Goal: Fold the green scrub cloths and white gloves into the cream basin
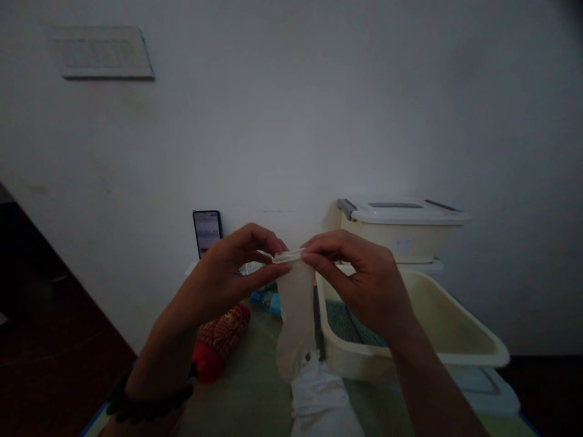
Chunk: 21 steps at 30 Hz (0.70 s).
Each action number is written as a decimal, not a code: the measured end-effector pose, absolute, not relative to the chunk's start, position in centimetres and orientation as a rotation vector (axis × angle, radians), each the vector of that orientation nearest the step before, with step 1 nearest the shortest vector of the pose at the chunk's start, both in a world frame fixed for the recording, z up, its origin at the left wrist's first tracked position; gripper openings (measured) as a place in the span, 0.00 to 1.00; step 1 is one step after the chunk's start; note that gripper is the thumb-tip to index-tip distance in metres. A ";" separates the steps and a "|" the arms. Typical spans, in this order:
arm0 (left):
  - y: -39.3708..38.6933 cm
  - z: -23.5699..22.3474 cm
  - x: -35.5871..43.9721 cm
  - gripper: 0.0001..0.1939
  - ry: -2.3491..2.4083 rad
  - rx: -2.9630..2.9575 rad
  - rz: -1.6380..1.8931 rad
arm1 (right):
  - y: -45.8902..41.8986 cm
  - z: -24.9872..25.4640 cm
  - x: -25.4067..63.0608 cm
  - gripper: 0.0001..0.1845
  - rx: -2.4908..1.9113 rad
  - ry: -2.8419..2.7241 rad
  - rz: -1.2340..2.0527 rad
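Note:
A pale sock (pixel 296 309) hangs down over the table, its cuff pinched at both sides. My left hand (pixel 228 270) grips the left edge of the cuff between thumb and fingers. On the right edge, my right hand (pixel 359 273) does the same. Just below the sock's toe lies a crumpled white cloth item (pixel 321 394), perhaps another sock; its kind is not clear. Left of these, a red patterned sock (pixel 223 340) rests on the table, partly hidden by my left forearm.
An open cream bin (pixel 455 358) with dark green knitted fabric (pixel 348 321) inside stands at the right. Behind it is a lidded storage box (pixel 396 237). A phone (pixel 207 230) leans against the wall, and a bottle with a blue cap (pixel 268 301) lies on the green table (pixel 255 400).

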<state>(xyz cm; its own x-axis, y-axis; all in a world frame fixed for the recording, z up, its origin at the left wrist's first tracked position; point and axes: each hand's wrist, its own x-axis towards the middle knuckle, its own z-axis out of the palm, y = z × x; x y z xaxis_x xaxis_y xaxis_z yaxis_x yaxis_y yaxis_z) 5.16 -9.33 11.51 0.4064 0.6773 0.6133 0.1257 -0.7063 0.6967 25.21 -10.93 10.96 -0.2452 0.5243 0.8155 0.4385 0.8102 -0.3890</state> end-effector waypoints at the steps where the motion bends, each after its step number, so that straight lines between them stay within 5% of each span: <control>1: -9.4 11.5 5.2 0.07 0.682 2.112 1.285 | -10.9 10.9 25.2 0.02 -0.719 -1.890 0.083; 21: -9.1 11.3 4.9 0.07 0.718 2.137 1.218 | -10.4 10.6 25.3 0.01 -0.573 -1.995 0.038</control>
